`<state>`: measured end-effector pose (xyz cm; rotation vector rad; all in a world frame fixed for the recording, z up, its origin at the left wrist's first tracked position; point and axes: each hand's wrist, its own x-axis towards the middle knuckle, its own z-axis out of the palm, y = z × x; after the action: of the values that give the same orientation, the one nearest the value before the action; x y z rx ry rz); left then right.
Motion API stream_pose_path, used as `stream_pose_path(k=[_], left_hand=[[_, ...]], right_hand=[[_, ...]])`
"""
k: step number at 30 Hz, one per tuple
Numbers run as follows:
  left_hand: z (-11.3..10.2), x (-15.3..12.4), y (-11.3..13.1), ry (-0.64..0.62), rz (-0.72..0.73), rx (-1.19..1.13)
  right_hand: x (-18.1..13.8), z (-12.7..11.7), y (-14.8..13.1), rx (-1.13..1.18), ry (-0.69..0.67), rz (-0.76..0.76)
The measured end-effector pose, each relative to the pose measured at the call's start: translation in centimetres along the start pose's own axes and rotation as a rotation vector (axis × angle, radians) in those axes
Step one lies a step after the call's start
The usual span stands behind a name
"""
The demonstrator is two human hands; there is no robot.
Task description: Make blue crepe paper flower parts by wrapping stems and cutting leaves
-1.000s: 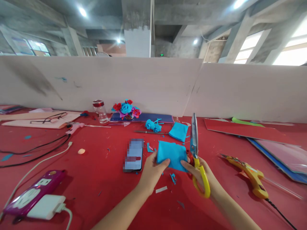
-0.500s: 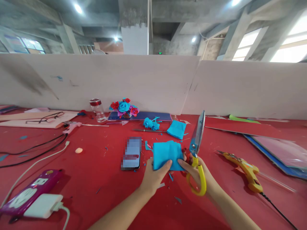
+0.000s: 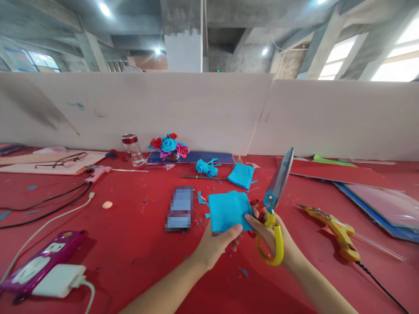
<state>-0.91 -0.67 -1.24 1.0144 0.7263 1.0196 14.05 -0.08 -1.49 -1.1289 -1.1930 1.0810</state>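
Between my two hands is a folded square of blue paper (image 3: 227, 211), held above the red table. My left hand (image 3: 214, 244) grips its lower edge, thumb on top and fingers underneath. At its right edge, my right hand (image 3: 275, 229) pinches the paper with the thumb. That same hand also carries a pair of scissors (image 3: 276, 185) with yellow and red handles, blades pointing up and away. Some fingers of both hands are hidden behind the paper. A second blue paper square (image 3: 241, 175) lies just beyond, beside blue paper flowers (image 3: 207, 168).
A phone (image 3: 180, 208) lies left of the paper. A yellow glue gun (image 3: 330, 226) is at right, a pink glue gun (image 3: 98, 173) at left. Behind stand a jar (image 3: 133, 150) and a flower bouquet (image 3: 169, 146). A purple power strip (image 3: 49, 257) sits front left. Paper scraps are scattered around.
My left thumb has slid right along the paper's lower edge, and left fingers now show below it. The scissors have shifted slightly right and tilted further right in my right hand.
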Motion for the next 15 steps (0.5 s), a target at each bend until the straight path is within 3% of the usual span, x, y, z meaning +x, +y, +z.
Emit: stream_pose_path(k=[3, 8, 13, 15], left_hand=[[0.3, -0.2, 0.0, -0.039, -0.055, 0.050], [0.3, 0.4, 0.3, 0.125, 0.069, 0.068], [0.5, 1.5, 1.8, 0.359, 0.156, -0.153], [1.1, 1.7, 2.6, 0.402, 0.153, -0.240]], right_hand=[[-0.2, 0.2, -0.2, 0.015, -0.035, -0.022], [-0.7, 0.8, -0.6, 0.028, -0.033, -0.015], [-1.1, 2.3, 0.2, 0.339, -0.100, -0.028], [-1.3, 3.0, 0.9, 0.354, -0.112, 0.007]])
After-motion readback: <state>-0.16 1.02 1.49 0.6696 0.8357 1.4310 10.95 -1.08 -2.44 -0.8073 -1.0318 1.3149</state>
